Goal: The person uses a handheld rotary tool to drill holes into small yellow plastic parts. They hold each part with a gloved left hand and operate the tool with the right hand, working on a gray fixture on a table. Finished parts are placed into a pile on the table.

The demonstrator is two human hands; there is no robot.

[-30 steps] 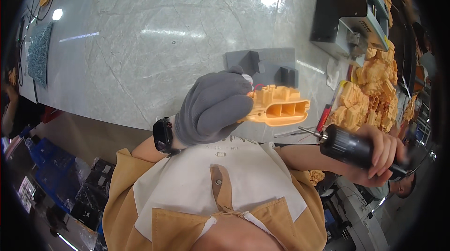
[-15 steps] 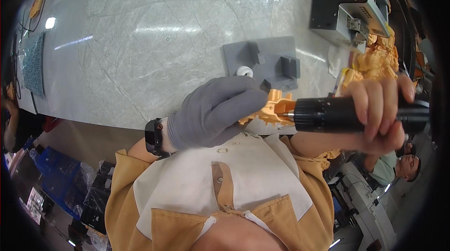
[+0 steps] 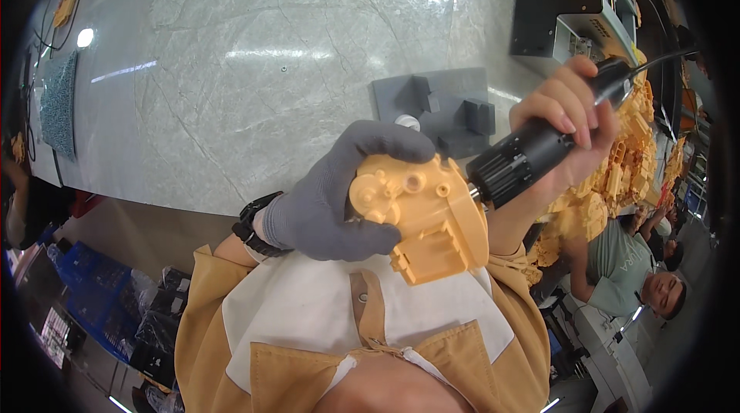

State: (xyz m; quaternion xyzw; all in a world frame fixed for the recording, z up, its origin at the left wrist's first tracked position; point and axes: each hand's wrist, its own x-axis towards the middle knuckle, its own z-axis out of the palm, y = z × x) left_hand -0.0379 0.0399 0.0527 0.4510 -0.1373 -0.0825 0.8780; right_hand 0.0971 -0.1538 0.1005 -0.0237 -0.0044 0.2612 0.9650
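Head view: nearest the camera is the person's tan apron with its white bib (image 3: 324,313), and just above it, held up off the desk, the orange casing (image 3: 428,220), a moulded plastic housing with round bosses on its face. All places below are told from this casing.

The left hand (image 3: 339,197), in a grey glove with a black watch at the wrist, is closed around the casing's left side, thumb over the top edge and fingers under it. The grip seems meant to brace the part and turn its right end toward the tool.

At the casing's upper right corner the black driver (image 3: 532,155) meets it, its tip apparently touching or entering the plastic; the contact itself is hidden. The bare right hand (image 3: 566,124) is wrapped around the driver's body, which slants up and away to the right, so its axis points into the casing. A cable runs from its far end.

Beyond the casing lies a grey jig (image 3: 439,108) on the pale desk (image 3: 231,66). To the right sits a heap of orange parts (image 3: 617,174), and farther off a black box (image 3: 559,0).
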